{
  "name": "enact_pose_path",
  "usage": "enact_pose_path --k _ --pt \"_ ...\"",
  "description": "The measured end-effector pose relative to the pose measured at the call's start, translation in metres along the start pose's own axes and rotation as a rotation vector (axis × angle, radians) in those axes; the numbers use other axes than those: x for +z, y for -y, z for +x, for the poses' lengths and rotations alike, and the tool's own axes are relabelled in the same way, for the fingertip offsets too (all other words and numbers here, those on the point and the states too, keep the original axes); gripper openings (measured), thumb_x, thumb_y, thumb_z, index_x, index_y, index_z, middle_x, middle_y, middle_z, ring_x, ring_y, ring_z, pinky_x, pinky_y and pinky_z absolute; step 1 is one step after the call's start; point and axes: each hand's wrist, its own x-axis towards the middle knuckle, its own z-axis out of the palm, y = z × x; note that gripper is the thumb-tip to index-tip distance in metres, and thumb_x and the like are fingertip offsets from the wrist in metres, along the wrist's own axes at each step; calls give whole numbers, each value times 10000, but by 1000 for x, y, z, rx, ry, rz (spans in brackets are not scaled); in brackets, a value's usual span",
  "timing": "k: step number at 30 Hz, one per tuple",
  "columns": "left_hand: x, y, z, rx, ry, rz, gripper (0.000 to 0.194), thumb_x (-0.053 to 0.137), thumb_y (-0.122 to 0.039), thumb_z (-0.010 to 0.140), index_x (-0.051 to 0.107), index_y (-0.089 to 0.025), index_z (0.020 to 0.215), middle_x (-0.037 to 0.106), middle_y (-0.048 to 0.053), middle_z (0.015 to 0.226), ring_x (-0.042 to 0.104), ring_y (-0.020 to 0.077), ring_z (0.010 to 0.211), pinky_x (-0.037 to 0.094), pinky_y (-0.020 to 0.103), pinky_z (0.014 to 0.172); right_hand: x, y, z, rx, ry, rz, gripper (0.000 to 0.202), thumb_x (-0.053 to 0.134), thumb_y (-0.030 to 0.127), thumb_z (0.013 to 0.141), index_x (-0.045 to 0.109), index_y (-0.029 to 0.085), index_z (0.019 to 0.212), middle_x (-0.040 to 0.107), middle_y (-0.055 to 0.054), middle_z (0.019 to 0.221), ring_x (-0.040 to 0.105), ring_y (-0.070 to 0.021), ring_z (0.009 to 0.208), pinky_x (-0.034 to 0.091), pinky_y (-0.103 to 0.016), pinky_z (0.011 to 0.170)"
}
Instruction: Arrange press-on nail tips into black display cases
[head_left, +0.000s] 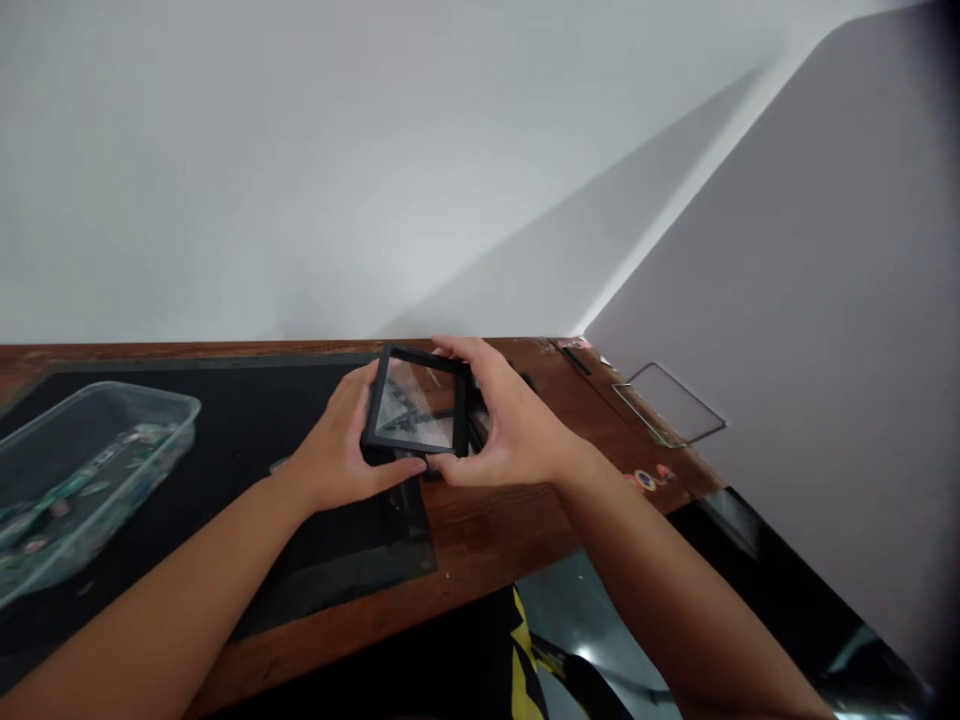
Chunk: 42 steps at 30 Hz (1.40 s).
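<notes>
Both hands are steadying a dark-rimmed frame above the table

From where I'm standing, the person's left hand [337,445] and right hand [514,420] are gripping opposite sides of a squarish black frame with a glassy pane [417,402]. Both grips are closing firmly on it, thumbs lying along the near edge, and the frame is tilting in the air over the brown wooden table [510,520], near the edge of a flat black mat [255,420].

As for progress, the visible border is looking whole around the pane, so that much is seeming done. The frame is being held up, not set down; what else is remaining I cannot tell, its underside being hidden.

To the left, a clear plastic tub [154,393] is holding small greenish pieces [90,490]. To the right, a thin rectangular outline frame [637,414] is lying by the wall [787,300].
</notes>
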Motion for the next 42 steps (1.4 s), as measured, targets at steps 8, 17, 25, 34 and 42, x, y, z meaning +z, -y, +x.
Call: enact_pose_path --k 8,17,25,34,42 --pt "-7 -9 9 156 -78 -353 1023 946 -487 756 428 -318 1622 480 167 1636 465 447 1524 360 685 1277 9 3 17 -2 -19 128 988 892 454 656 438 231 1505 575 -161 1496 587 -351 1359 484 -550 1174" --pt "-8 -10 7 13 -115 -634 943 939 -301 791 462 -366 1602 498 95 1667 496 365 1536 419 572 1295 -4 -8 22 78 22 188 957 927 478 649 496 229 1466 656 -123 1357 650 -310 1228 535 -505 1090" --pt "5 -19 3 -116 -126 -803 843 902 -372 830 447 -351 1539 582 100 1509 607 327 1377 469 599 1230 20 -16 24 149 57 437 862 945 484 664 518 219 1364 652 -72 1191 663 -211 1005 593 -355 824" --pt "5 -26 6 -270 -163 -875 762 917 -420 802 513 -328 1442 646 90 1418 646 347 1334 552 572 1135 27 -25 10 237 124 599 989 983 495 670 461 253 1474 626 -111 1362 668 -267 1191 570 -450 1030" --pt "-9 -38 22 -504 179 -1182 568 501 -686 942 697 -261 1264 788 111 1158 732 399 1188 657 563 911 32 -25 7 164 140 495 1116 966 561 702 389 274 1613 494 -155 1612 599 -337 1364 534 -535 1151"
